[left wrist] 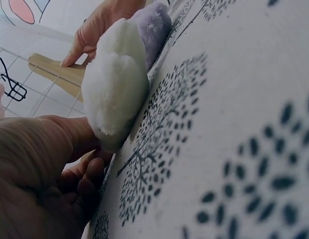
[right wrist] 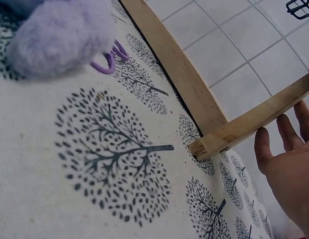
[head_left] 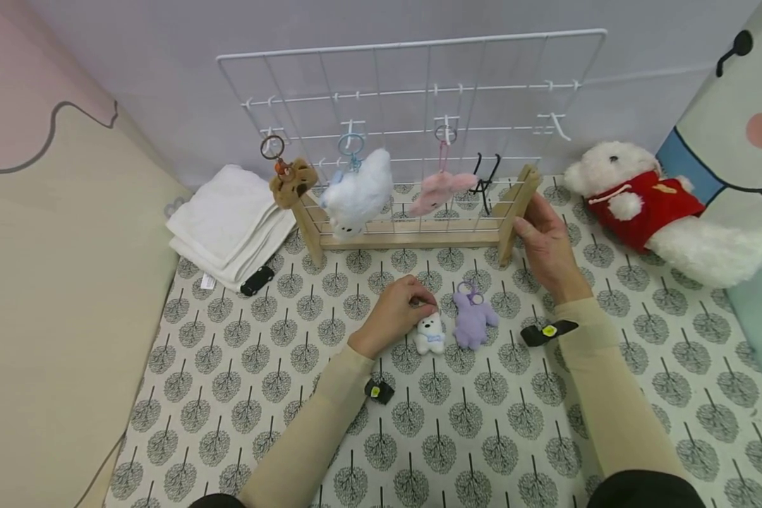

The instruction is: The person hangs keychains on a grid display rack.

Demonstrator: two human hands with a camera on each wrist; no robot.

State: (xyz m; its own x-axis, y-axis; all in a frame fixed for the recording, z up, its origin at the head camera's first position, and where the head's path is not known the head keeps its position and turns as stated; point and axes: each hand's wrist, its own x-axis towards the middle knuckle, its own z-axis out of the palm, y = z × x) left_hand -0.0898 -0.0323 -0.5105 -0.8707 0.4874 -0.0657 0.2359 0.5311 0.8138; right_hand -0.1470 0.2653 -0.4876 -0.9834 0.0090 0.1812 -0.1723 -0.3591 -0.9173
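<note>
My left hand (head_left: 394, 315) pinches a small white plush keychain (head_left: 430, 336) by its head end; the toy lies on the patterned cloth. In the left wrist view the thumb and fingers meet at one end of the white plush (left wrist: 114, 87). Just right of it lies a purple plush keychain (head_left: 473, 324) with a purple ring. My right hand (head_left: 546, 248) holds the right wooden leg (head_left: 514, 215) of a white wire rack, thumb in front and fingers behind. The right wrist view shows fingers (right wrist: 264, 149) against that leg.
On the rack's hooks hang a brown plush (head_left: 294, 185), a white-and-blue plush (head_left: 360, 190) and a pink plush (head_left: 442, 190). A black wire holder (head_left: 485, 185) hangs beside them. Folded white towels (head_left: 228, 219) lie left, near a black object (head_left: 257, 280). A white plush in red (head_left: 641, 204) lies right.
</note>
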